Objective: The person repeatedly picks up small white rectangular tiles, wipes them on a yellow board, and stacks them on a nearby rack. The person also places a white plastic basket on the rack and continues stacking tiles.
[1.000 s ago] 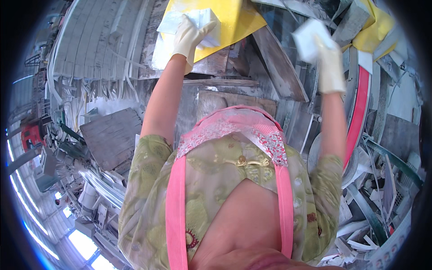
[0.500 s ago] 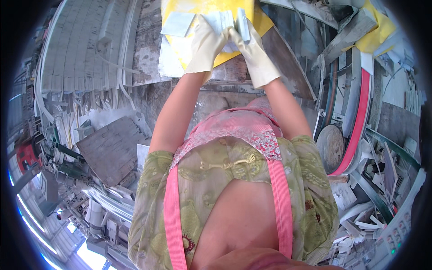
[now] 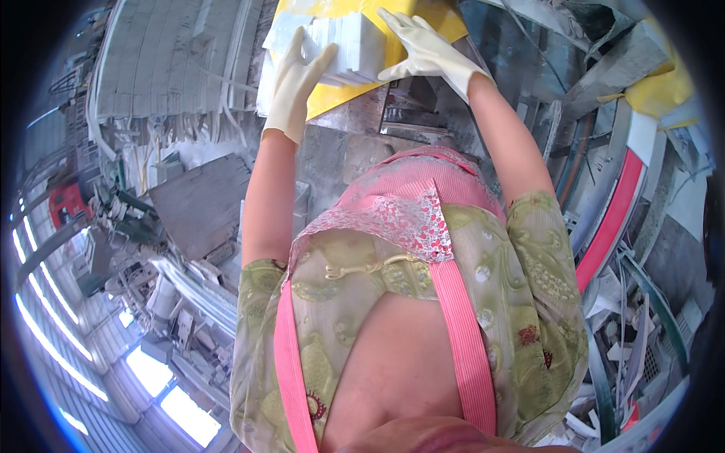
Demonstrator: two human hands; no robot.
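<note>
A block of pale grey-white tiles (image 3: 359,47), stood on edge side by side, sits on a yellow sheet (image 3: 332,104) at the top of the view. Left of it lies a flat pale tile (image 3: 285,27). My left hand (image 3: 293,84), in a cream rubber glove, is at the block's left end with thumb and fingers apart; its thumb overlaps the tiles and seems to touch them. My right hand (image 3: 427,51), gloved alike, is spread wide just right of the block, holding nothing. Its thumb tip is close to the block's right face.
Long grey slabs or strips (image 3: 162,68) are stacked on the left. A worn board (image 3: 200,196) leans below them. On the right are a machine frame with a red band (image 3: 615,215), a yellow cloth (image 3: 661,94) and scattered offcuts (image 3: 596,423).
My right hand has let go of a tile it held upright and moved right, its fingers now spread. My left hand has shifted left. The tiles now form a tight block.
</note>
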